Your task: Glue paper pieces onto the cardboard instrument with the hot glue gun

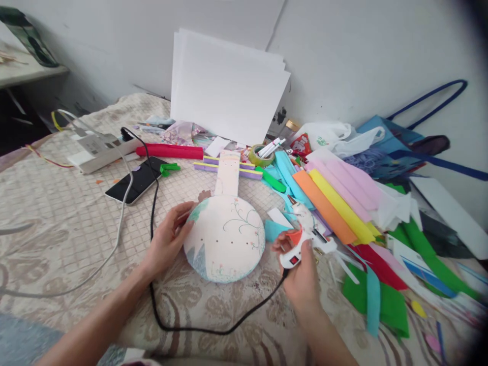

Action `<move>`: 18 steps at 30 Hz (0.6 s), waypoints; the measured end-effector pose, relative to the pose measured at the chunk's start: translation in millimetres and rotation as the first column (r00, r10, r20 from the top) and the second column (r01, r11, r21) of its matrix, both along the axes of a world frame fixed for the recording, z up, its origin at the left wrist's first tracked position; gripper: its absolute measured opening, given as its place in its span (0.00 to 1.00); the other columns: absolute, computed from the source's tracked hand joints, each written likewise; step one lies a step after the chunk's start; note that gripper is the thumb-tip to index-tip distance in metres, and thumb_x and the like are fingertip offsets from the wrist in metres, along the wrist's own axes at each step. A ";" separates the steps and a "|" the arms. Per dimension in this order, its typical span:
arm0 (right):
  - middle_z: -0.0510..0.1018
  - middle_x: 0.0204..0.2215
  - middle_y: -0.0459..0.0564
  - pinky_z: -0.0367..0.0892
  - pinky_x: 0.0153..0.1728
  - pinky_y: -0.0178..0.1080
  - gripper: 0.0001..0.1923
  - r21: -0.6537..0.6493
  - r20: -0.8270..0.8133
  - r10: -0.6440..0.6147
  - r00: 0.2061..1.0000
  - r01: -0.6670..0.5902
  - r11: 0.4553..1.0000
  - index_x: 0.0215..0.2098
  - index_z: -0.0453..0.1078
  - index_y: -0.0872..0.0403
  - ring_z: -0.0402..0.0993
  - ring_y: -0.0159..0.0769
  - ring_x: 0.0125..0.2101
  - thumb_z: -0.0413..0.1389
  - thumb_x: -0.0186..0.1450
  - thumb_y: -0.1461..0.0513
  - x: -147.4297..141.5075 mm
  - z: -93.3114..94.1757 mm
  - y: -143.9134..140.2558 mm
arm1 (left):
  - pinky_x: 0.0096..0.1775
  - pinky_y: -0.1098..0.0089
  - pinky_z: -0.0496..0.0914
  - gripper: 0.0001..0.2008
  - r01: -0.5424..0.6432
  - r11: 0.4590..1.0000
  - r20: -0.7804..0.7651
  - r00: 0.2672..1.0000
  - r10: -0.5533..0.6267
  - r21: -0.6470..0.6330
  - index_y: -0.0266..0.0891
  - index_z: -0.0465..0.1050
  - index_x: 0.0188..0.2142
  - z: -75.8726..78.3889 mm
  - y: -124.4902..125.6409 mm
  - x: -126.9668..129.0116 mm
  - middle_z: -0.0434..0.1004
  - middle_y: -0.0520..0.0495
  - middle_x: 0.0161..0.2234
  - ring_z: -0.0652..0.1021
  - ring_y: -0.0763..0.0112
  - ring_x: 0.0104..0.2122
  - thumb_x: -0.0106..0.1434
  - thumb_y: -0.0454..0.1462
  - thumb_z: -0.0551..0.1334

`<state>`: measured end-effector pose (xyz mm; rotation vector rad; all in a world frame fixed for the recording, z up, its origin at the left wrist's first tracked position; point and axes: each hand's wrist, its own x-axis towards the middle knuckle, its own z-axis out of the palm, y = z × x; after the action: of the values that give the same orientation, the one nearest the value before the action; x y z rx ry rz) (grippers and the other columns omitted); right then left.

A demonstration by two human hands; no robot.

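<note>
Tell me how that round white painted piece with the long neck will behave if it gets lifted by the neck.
The painted piece looks like thin card or foam, so probably light. Its domed body may rock. The narrow neck could bend or snap at the joint.

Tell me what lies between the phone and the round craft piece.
Head view: the black cord crosses the bedspread between phone and craft piece; the left hand sits there too.
</note>
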<state>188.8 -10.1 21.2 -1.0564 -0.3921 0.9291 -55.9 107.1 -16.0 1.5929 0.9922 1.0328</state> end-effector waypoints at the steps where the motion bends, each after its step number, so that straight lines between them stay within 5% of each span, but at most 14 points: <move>1: 0.74 0.27 0.44 0.67 0.29 0.35 0.14 -0.002 -0.043 0.045 0.998 -0.045 0.999 0.35 0.71 0.51 0.70 0.30 0.26 0.55 0.63 0.49 -2.3 6.9 0.5 | 0.57 0.55 0.64 0.18 -0.042 0.999 -0.016 0.999 0.043 0.022 0.42 0.61 0.55 1.8 -0.7 0.1 0.67 0.43 0.55 0.71 0.61 0.54 0.66 0.40 0.56; 4: 0.70 0.23 0.42 0.64 0.25 0.33 0.15 0.050 -0.101 0.138 0.985 -0.133 0.990 0.31 0.70 0.52 0.65 0.28 0.22 0.54 0.64 0.49 -10.9 24.9 7.0 | 0.55 0.55 0.66 0.18 -0.134 0.979 -0.094 0.984 0.149 0.156 0.42 0.63 0.54 12.3 -5.6 0.6 0.69 0.43 0.54 0.71 0.61 0.53 0.65 0.40 0.57; 8: 0.69 0.22 0.41 0.64 0.27 0.33 0.14 0.121 -0.020 0.158 0.987 -0.154 0.981 0.32 0.69 0.51 0.65 0.28 0.23 0.56 0.62 0.49 -20.4 38.1 24.9 | 0.54 0.55 0.67 0.19 -0.084 0.957 -0.220 0.964 0.149 0.280 0.43 0.63 0.54 24.8 -11.3 0.0 0.70 0.44 0.53 0.72 0.61 0.52 0.63 0.39 0.58; 14: 0.73 0.24 0.43 0.70 0.40 0.41 0.14 0.114 -0.013 0.133 0.991 -0.130 0.985 0.30 0.70 0.53 0.72 0.31 0.29 0.59 0.60 0.51 -15.7 30.1 59.1 | 0.54 0.55 0.67 0.19 0.028 1.000 -0.068 0.997 -0.029 -0.005 0.40 0.64 0.50 7.8 8.9 -4.9 0.70 0.42 0.51 0.73 0.61 0.51 0.62 0.44 0.59; 18: 0.79 0.35 0.48 0.67 0.49 0.44 0.16 0.085 -0.110 0.148 0.983 -0.139 0.987 0.37 0.71 0.53 0.76 0.37 0.40 0.60 0.58 0.51 -13.1 23.4 88.4 | 0.55 0.53 0.64 0.19 0.034 0.995 -0.011 0.999 -0.036 -0.095 0.38 0.65 0.48 -2.0 27.6 -2.4 0.73 0.39 0.49 0.73 0.60 0.50 0.61 0.46 0.58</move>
<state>175.7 78.3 44.6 -0.9074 -0.4085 1.0906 -58.2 134.7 -18.0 1.5354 1.0036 0.9395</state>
